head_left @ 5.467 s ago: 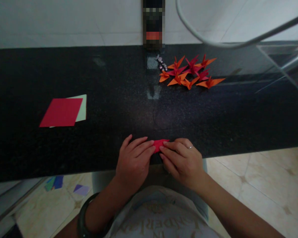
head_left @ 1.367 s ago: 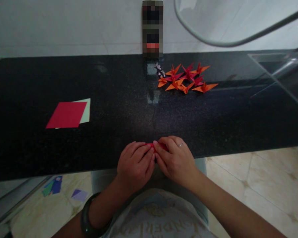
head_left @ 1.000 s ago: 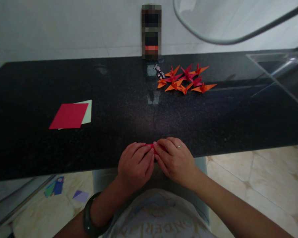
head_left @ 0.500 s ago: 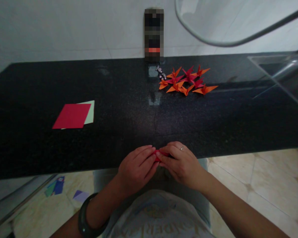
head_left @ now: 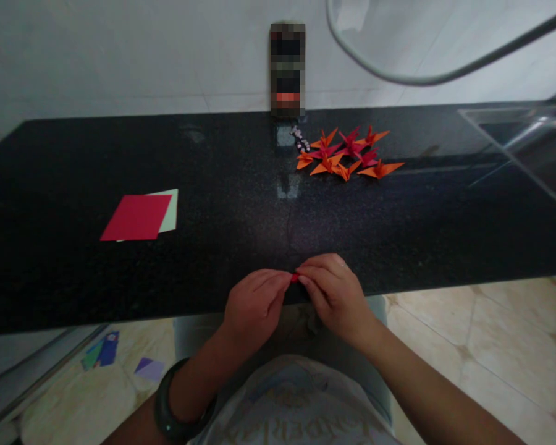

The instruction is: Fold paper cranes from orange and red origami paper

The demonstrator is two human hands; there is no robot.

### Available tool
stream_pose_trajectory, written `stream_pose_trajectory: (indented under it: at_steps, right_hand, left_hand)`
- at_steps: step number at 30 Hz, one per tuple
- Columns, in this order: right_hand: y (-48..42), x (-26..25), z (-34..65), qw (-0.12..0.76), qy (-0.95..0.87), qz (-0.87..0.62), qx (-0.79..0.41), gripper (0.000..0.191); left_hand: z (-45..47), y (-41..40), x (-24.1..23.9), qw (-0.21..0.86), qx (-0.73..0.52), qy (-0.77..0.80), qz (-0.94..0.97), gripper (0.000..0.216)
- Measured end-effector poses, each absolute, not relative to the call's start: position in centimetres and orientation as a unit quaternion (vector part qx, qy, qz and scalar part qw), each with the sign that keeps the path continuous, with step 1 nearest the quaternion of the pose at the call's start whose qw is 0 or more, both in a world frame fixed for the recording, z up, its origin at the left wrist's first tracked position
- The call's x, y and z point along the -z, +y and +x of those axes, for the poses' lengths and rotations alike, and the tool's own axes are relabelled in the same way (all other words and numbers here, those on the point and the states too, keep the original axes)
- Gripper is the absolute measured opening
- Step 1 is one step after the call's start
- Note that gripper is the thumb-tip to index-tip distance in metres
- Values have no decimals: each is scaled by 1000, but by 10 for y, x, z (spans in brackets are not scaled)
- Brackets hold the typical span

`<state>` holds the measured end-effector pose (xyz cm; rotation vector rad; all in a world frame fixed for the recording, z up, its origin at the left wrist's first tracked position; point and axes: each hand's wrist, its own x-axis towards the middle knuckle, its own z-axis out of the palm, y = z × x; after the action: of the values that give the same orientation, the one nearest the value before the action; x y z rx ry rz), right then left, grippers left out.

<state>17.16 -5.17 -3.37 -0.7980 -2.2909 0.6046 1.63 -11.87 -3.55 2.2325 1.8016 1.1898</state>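
At the front edge of the dark countertop, my left hand [head_left: 256, 303] and my right hand [head_left: 334, 296] meet, fingertips pinched on a small piece of folded red paper [head_left: 295, 278]. Only a sliver of the paper shows between the fingers; its folded shape is mostly hidden. Farther back, right of the middle, lies a cluster of orange and red origami cranes [head_left: 349, 154]. To the left, a red square sheet [head_left: 136, 217] rests over a pale green sheet [head_left: 170, 216].
The black countertop [head_left: 231, 210] runs along a white wall. A blurred-out upright object [head_left: 288, 69] stands at the wall, with a beaded strand [head_left: 300, 139] before it. A sink [head_left: 528, 136] is at right, a grey hose [head_left: 412, 80] above. Coloured papers [head_left: 106, 349] lie on the floor.
Both hands have shifted slightly up and forward with the red paper. Less of the paper now shows between the fingers. The view has tilted a little.
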Motion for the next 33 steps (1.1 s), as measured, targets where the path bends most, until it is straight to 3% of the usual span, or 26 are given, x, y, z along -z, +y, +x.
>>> stream_pose_trajectory:
  at_steps: [7, 10, 12, 33]
  right_hand:
    - [-45, 35, 153, 483, -643, -474, -360, 38]
    - [-45, 33, 151, 413, -691, -442, -396, 14]
    - [-45, 31, 152, 386, -725, -427, -379, 10]
    - [-49, 32, 158, 354, -834, -332, -261, 25]
  left_hand:
    - [28, -109, 32, 82, -465, 695, 543, 16]
    - [32, -104, 34, 116, -510, 687, 505, 17]
    - [34, -101, 35, 137, -525, 669, 507, 17]
    - [27, -102, 31, 161, -451, 611, 631, 13]
